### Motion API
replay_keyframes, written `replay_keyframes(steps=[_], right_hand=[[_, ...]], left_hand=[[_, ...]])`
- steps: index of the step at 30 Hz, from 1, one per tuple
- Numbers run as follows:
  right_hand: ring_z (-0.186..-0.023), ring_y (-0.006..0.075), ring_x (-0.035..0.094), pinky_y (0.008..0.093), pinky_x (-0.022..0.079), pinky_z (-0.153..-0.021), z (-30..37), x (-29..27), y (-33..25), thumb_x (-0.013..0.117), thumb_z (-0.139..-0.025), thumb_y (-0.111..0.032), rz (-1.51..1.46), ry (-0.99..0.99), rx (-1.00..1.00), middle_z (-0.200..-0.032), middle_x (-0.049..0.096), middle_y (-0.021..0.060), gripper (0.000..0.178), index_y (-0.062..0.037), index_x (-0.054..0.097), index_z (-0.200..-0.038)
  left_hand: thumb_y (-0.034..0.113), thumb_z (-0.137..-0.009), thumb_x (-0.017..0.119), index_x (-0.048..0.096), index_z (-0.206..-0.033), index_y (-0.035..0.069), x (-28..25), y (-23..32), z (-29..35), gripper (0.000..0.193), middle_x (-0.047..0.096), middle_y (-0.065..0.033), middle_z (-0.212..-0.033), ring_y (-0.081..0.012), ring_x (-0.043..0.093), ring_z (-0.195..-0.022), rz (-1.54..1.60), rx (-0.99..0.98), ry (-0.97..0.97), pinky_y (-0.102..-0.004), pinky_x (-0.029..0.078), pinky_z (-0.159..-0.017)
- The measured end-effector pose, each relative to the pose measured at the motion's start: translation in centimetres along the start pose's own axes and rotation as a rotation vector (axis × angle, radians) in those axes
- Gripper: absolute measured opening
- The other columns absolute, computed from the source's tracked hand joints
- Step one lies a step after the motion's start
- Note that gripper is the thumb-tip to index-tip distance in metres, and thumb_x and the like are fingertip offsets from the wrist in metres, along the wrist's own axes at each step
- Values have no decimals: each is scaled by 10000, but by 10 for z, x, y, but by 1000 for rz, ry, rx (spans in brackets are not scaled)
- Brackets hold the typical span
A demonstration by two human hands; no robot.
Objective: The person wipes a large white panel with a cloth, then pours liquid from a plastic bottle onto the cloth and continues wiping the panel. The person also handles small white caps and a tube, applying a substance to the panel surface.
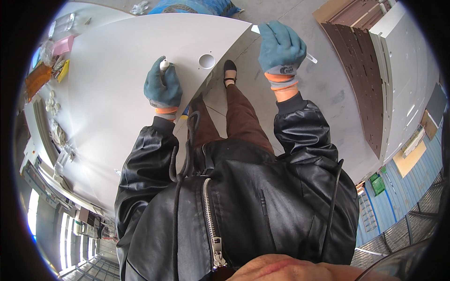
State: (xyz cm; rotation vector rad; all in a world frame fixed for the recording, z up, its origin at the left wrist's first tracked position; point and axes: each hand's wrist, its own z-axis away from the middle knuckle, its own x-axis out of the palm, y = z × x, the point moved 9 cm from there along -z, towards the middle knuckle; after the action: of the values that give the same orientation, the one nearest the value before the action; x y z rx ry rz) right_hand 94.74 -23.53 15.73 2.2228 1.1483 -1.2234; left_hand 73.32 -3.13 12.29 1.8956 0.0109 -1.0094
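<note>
Top edge: blue plastic sacking, crumpled clear plastic
Right side: dark-brown slotted panel, white panel
Lower right: 1 tan sheet, 1 green object
Far left: pink item, orange-brown tray

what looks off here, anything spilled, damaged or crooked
Nothing looks clearly spilled or broken. The only untidy spot is the clutter by the left side of the panel, where bags and coloured pieces lie jumbled. The circle in the panel has a neat edge, so it doesn't look like damage.
</note>
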Motion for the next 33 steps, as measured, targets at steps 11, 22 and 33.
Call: replay_keyframes(steps=[11, 22, 33], right_hand=[[-916, 176, 604, 339, 461, -732, -2, -1, 1, 658, -720, -114, 28, 4, 26, -964, 602, -70, 261, -229, 694, -952], [-881, 156, 586, 322, 450, -707, -12, -2, -5, 666, -691, -131, 62, -5, -31, -917, 583, -82, 257, -226, 692, -928], [-872, 153, 586, 326, 472, -693, -12, 5, 2, 653, -709, -160, 141, -78, -58, -926, 585, -81, 183, -213, 672, -884]], left_hand=[[93, -885, 670, 684, -1106, 31, 1, 4, 0, 230, 712, -136, -852, -231, 700, -705, -21, 14, 1, -330, 555, -638], [72, -873, 674, 684, -1098, 19, 1, 4, -1, 231, 714, -139, -840, -229, 699, -688, 6, 0, -6, -320, 552, -624], [80, -879, 672, 684, -1103, 23, 0, 9, -4, 232, 710, -129, -822, -212, 690, -659, -15, 24, -2, -312, 548, -611]])
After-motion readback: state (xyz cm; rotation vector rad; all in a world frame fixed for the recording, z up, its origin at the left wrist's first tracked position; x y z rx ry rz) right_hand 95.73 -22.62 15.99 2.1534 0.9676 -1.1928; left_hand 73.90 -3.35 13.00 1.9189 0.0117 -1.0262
